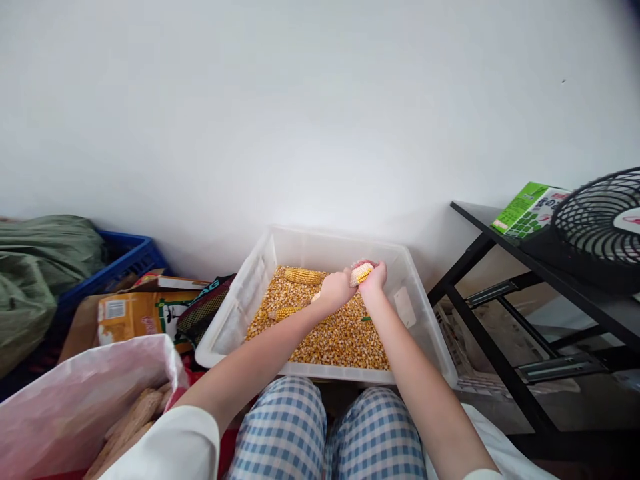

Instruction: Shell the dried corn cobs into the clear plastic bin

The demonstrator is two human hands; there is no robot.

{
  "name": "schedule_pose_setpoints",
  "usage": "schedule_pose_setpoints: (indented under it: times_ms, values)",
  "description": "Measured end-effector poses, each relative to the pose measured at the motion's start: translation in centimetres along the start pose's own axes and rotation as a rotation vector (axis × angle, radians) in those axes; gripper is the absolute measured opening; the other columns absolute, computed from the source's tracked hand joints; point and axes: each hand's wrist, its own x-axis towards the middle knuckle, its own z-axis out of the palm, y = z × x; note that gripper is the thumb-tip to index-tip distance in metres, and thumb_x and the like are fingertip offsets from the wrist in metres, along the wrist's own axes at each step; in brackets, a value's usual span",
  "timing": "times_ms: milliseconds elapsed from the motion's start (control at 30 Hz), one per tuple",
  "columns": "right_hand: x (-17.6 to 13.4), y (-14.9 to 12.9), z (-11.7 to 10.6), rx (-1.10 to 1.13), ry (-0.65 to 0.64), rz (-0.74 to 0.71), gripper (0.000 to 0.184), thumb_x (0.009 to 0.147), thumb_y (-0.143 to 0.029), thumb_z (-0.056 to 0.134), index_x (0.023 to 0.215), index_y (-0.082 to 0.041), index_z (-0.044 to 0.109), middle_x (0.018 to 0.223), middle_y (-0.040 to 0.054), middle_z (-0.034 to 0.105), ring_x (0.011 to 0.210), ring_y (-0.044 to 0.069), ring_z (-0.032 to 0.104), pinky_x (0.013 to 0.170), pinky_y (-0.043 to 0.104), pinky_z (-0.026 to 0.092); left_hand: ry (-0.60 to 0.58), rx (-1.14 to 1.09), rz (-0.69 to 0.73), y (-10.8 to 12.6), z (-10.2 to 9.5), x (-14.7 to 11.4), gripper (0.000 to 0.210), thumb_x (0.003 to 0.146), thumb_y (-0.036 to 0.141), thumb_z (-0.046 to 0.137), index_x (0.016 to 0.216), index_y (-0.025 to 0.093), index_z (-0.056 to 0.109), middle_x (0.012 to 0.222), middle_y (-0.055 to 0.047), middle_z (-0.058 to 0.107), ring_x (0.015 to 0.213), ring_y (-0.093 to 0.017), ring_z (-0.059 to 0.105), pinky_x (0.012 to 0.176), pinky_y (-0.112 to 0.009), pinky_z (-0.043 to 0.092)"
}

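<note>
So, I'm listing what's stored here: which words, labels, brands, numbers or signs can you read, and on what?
"AG": teal letters on the dark mesh bag.
Green-and-white box: print too small and blurred to read.
Orange packaging: barcode and lettering, too small to read.
Fan hub: red mark, unreadable.
Tub: pale tag-like patch, nothing legible.

Letters "AG" on dark mesh bag (206,312); print on green-white box (529,209) too small.

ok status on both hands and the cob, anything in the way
Right hand gripping the cob; left hand against it, grip unclear. Cob pale, yellow patch showing, held over loose kernels in bin. Nothing visibly blocking.
</note>
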Motion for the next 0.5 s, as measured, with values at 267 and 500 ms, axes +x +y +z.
schedule_pose_setpoints:
  times_ms: [267,500]
  values:
    - [-0.4,-0.4,0.2,-0.213,0.114,-0.204,0.044,0.082,-0.048,0.028,0.053,-0.019,0.044,0.040,0.0009,0.051,0.036,0.015,0.053,0.038,0.027,0.044,-0.235,-0.494,-0.043,0.8,1.1,-0.2,0.024,0.075,0.030,0.047,0.086,0.012,0.059,0.066,-0.005,0.063,0.056,-0.016,0.059,0.053,-0.023,0.043]
    - [0.8,-0.2,-0.7,-0.101,-0.101,0.086,0.054,0.083,-0.051,0.015,0.055,-0.017,0.048,0.051,0.0067,0.059,0.048,0.017,0.059,0.047,0.031,0.049,-0.042,0.021,-0.086,-0.1,-0.1,0.0,0.020,0.077,0.021,0.047,0.094,0.013,0.053,0.082,-0.011,0.064,0.078,-0.021,0.062,0.069,-0.029,0.046]
